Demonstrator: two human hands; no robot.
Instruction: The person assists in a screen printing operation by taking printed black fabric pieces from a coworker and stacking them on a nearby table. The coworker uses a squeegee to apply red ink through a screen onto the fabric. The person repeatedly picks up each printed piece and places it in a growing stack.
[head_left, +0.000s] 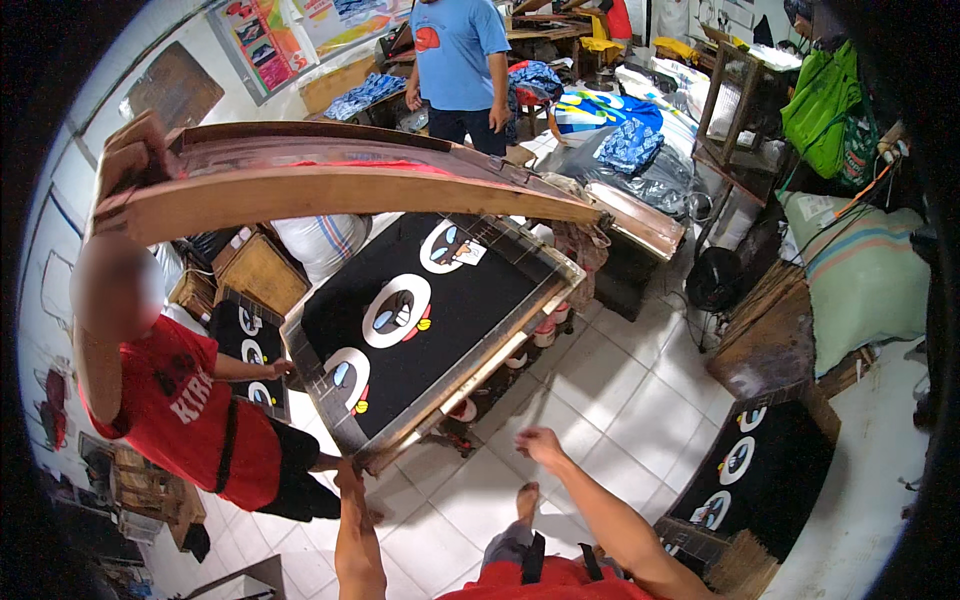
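A black cloth-covered board (440,330) with several white-ringed cartoon prints rests on a framed stand, tilted across the middle. At its near left corner is my left hand (348,474), its fingers closed on the board's edge. My right hand (541,446) hangs over the floor to the right of that corner, touching nothing, its fingers loosely bent and apart. Above the board's far side a wooden-framed printing screen (350,200) is raised. A co-worker in a red shirt (190,400) holds the screen up with one raised hand (135,150); the other hand (282,369) is at the board's left edge.
Another printed black board (250,345) stands behind the co-worker. A further one (745,465) leans at the right, near a green sack (855,280). A person in a blue shirt (460,60) stands at the back, beside bagged fabric (630,160). White tiles (600,390) cover the floor.
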